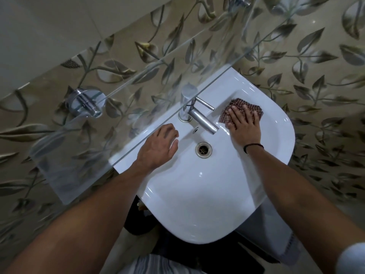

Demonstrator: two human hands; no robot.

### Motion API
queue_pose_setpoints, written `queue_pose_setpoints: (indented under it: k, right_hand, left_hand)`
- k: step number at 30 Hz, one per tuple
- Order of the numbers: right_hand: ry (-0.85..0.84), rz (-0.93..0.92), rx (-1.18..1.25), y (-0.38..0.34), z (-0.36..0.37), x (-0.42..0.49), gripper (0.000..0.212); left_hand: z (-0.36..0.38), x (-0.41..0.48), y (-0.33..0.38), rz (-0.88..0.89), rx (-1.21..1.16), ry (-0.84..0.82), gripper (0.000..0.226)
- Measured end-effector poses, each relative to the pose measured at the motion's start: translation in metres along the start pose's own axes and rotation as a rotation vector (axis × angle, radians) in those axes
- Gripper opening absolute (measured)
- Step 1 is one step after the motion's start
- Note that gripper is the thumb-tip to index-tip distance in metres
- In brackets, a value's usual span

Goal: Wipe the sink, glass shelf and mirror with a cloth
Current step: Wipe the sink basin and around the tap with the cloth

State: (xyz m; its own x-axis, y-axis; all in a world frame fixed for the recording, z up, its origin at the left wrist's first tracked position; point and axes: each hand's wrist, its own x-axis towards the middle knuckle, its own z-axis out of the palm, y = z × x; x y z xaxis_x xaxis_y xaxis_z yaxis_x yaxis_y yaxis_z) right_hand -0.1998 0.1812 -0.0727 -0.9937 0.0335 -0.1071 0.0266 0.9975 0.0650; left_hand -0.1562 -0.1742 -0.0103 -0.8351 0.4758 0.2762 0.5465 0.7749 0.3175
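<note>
A white ceramic sink [197,194] fills the middle of the view, seen from above. My right hand [244,125] lies flat on a dark red checked cloth [248,107], pressing it onto the sink's rim to the right of the chrome tap [201,115]. My left hand [160,147] rests on the sink's left rim with fingers loosely curled and nothing in it. A clear glass shelf [118,107] runs diagonally above the sink's back edge, held by a chrome bracket [87,103]. The mirror is out of view.
The drain [203,149] sits in the bowl below the tap spout, with a small overflow hole [195,130] above it. A wall tiled with a leaf pattern [316,56] surrounds the sink. A second shelf bracket [242,1] shows at the top edge.
</note>
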Motion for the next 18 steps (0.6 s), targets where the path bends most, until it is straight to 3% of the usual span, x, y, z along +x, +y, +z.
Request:
queue_pose_setpoints:
  k: [11,14,18]
  right_hand:
    - [0.018,0.056,-0.069,0.039,0.010,-0.072,0.065]
    - [-0.206,0.077,-0.166,0.025,0.007,-0.099,0.083]
    - [-0.464,-0.063,-0.161,-0.051,0.019,-0.135,0.072]
  left_hand:
    - [0.000,0.001,-0.001,0.007,-0.051,0.022,0.014]
    - [0.002,0.000,-0.002,0.008,-0.035,0.013,0.013]
    - [0.002,-0.001,-0.003,0.029,-0.010,0.031,0.013]
